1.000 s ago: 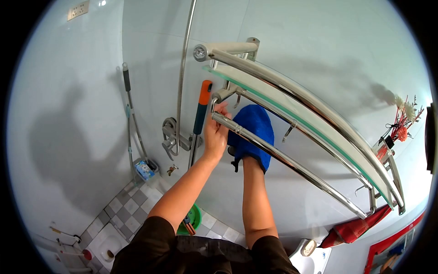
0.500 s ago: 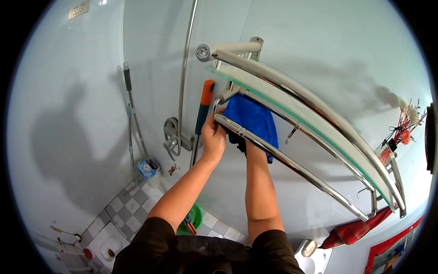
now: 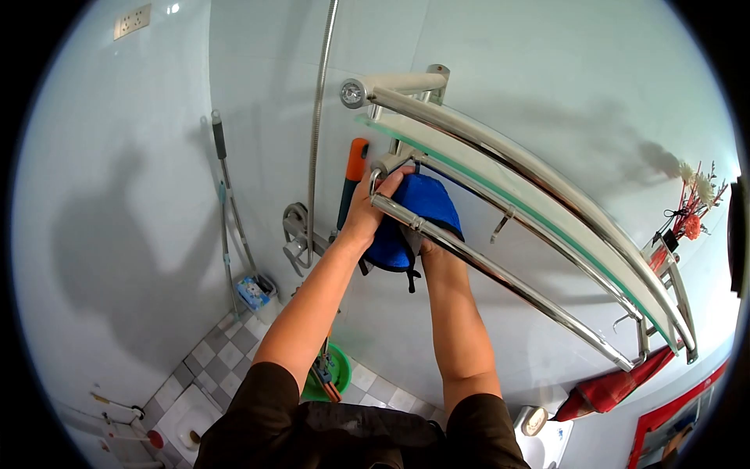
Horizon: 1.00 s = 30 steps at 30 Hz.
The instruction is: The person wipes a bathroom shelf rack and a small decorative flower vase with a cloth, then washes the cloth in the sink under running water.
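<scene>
A blue cloth mitt (image 3: 428,200) with black trim and a short dangling loop is under the glass shelf, behind the lower chrome bar of the wall rack (image 3: 508,273). My left hand (image 3: 367,207) is at the left end of that bar, its fingers near the rack's joint and touching the mitt's left edge; they are closed on the mitt. My right hand (image 3: 426,244) is mostly hidden behind or within the blue cloth, and only the wrist and a bit of the hand show. The orange end of a dark-handled pole (image 3: 357,156) stands left of my left hand.
A shower hose (image 3: 318,117) and mixer valve (image 3: 295,234) are on the wall to the left. Two long-handled tools (image 3: 226,187) lean in the corner. Below are a green basin (image 3: 337,367) and a sink (image 3: 547,445). A red cloth (image 3: 609,391) hangs at right, near flowers (image 3: 691,207).
The blue mitt has shifted and folded, its lower part now hanging further down and left. My left hand has moved slightly up, its fingers now over the cloth's edge. My right wrist has turned.
</scene>
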### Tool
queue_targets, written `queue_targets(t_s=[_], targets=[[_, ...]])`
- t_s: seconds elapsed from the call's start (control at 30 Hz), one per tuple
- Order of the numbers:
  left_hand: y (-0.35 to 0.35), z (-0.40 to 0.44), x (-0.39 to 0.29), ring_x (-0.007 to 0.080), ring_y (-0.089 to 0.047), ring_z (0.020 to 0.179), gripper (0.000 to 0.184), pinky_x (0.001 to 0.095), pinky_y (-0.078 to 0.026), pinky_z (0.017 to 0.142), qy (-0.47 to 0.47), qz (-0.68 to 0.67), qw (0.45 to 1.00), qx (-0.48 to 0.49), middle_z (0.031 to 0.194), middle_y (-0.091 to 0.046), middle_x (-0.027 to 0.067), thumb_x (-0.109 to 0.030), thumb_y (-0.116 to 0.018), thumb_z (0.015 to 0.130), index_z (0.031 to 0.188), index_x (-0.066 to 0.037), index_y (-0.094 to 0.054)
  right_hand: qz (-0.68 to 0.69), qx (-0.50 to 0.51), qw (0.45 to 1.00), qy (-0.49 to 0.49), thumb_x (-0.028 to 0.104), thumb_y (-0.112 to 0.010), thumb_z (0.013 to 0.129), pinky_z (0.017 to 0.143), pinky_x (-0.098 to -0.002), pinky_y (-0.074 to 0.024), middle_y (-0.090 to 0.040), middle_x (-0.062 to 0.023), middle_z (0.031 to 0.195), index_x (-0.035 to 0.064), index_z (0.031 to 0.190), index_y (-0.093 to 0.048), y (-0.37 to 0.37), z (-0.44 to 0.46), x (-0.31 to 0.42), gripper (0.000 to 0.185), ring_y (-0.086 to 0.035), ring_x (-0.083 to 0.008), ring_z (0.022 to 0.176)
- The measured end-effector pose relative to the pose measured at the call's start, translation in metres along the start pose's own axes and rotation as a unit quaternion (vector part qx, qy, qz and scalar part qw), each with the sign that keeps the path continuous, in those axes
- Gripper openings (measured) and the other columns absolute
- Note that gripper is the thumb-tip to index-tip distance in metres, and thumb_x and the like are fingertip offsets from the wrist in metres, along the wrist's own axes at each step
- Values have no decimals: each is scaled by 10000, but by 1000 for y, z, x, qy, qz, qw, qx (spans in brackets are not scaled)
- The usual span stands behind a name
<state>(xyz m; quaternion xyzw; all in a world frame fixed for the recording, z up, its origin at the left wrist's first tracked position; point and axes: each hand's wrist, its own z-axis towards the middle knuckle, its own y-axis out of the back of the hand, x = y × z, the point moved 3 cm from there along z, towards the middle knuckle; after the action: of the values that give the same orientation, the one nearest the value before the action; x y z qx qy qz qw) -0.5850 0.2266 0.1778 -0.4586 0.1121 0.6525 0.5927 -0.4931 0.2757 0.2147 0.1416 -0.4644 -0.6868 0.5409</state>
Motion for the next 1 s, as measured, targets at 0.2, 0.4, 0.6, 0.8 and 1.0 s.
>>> queue_targets(t_s=[0.2, 0.4, 0.6, 0.8, 1.0], targets=[[-4, 5, -1, 108, -532, 909, 312, 262, -415, 823, 30, 36, 997, 58, 974, -608, 22, -281, -621, 854, 1051, -39, -613, 526, -113, 818, -206, 171, -554, 837, 636, -296, -448, -604, -68, 816, -14, 839, -608, -44, -18, -36, 192, -540, -159, 693], [-17, -2, 10, 125, -533, 866, 282, 281, -436, 794, -19, 56, 998, 24, 909, -592, 43, -257, -630, 837, 1015, -41, -592, 161, -197, 963, -86, 177, -561, 821, 665, -333, -448, -603, -115, 814, 5, 889, -578, -11, -44, 4, 186, -565, -224, 736], [-20, -9, 13, 106, -580, 751, 222, 231, -474, 681, -66, 46, 992, -102, 906, -654, 77, -123, -593, 872, 1065, -14, -617, 96, -245, 964, -32, 186, -544, 827, 672, -348, -448, -608, -143, 844, 12, 892, -580, 9, -30, 12, 188, -574, -268, 749], [-23, -7, 4, 143, -617, 830, 193, 250, -481, 749, -131, 194, 971, -59, 940, -661, 87, -110, -600, 863, 1038, -34, -633, 94, -273, 954, -83, 213, -517, 841, 674, -380, -442, -608, -181, 885, 23, 888, -583, 16, -20, 7, 207, -569, -340, 746], [-25, -13, -14, 238, -623, 843, 189, 292, -486, 733, -221, 287, 931, -45, 953, -645, 124, -87, -579, 861, 1029, -17, -631, 374, -255, 865, -215, 255, -460, 845, 624, -355, -424, -582, -153, 758, -9, 792, -580, 18, -14, 18, 295, -548, -232, 684]])
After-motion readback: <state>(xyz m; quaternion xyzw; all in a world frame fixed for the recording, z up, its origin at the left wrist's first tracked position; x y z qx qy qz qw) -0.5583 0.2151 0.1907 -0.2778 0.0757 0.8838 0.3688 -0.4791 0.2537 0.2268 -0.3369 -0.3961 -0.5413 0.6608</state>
